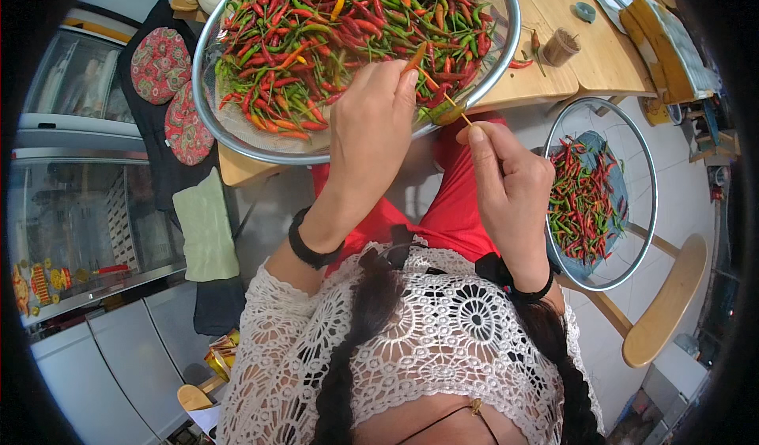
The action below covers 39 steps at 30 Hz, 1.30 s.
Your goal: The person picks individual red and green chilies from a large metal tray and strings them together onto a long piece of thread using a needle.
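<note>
My left hand (373, 113) is over the near side of a large round mesh sieve (201, 107) heaped with red, green and orange chili peppers (356, 24). An orange chili (416, 58) is pinched between its thumb and fingers, pointing up and away. My right hand (510, 178), just outside the sieve's rim, grips the near end of a thin wooden stick (455, 105) between thumb and forefinger. The stick slants up towards the left fingertips; whether it enters the chili cannot be made out. Behind the stick, a greenish-brown chili (447, 115) lies at the rim.
A second metal-rimmed sieve (655, 178) of chilies rests on a wooden chair (670, 303) at right. On the wooden table (545, 6) stand a toothpick holder (560, 48) and a small dark cup (584, 11), near loose chilies (522, 64). Glass-fronted cabinets (71, 208) line the left.
</note>
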Each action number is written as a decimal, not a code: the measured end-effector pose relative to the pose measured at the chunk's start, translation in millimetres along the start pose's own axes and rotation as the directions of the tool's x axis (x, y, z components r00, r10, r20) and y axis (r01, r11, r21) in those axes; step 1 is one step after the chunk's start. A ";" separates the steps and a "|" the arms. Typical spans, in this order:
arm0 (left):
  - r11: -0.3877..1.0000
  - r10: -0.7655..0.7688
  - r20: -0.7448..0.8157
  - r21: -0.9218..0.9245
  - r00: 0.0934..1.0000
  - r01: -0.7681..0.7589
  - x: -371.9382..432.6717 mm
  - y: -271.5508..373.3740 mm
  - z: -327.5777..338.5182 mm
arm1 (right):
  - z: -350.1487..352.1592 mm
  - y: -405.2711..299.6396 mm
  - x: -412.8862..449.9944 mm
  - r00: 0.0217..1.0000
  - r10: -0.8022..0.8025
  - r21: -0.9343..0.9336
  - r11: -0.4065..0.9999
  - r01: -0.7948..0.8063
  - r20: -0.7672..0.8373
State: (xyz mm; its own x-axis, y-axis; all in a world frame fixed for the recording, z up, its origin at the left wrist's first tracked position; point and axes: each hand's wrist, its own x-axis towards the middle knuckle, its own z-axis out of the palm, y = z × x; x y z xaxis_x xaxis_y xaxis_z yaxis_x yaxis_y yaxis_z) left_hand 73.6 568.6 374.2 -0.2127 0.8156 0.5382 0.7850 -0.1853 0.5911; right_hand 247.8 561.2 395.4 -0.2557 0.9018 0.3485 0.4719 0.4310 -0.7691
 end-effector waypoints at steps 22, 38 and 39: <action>0.985 -0.169 0.382 0.025 0.908 0.173 10.7 -29.9 -12.7 | -3.0 26.9 23.0 0.967 0.041 0.023 0.999 -0.036 -0.251; 0.930 0.099 0.732 0.172 0.674 -0.325 20.2 -57.3 0.0 | 15.4 33.2 13.6 0.982 0.014 0.200 0.979 0.024 -0.187; 0.930 0.096 0.756 0.164 0.647 -0.329 25.0 -56.9 0.9 | 14.7 32.0 13.4 0.978 0.010 0.172 0.985 0.026 -0.207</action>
State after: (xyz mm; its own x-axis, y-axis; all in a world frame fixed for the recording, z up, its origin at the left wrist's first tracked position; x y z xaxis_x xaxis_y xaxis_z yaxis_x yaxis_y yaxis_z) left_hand 24.1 600.0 353.5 0.3775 0.9247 -0.0497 0.8953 -0.3507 0.2747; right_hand 247.1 586.7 367.6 -0.0712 0.8932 0.4440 0.3133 0.4427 -0.8402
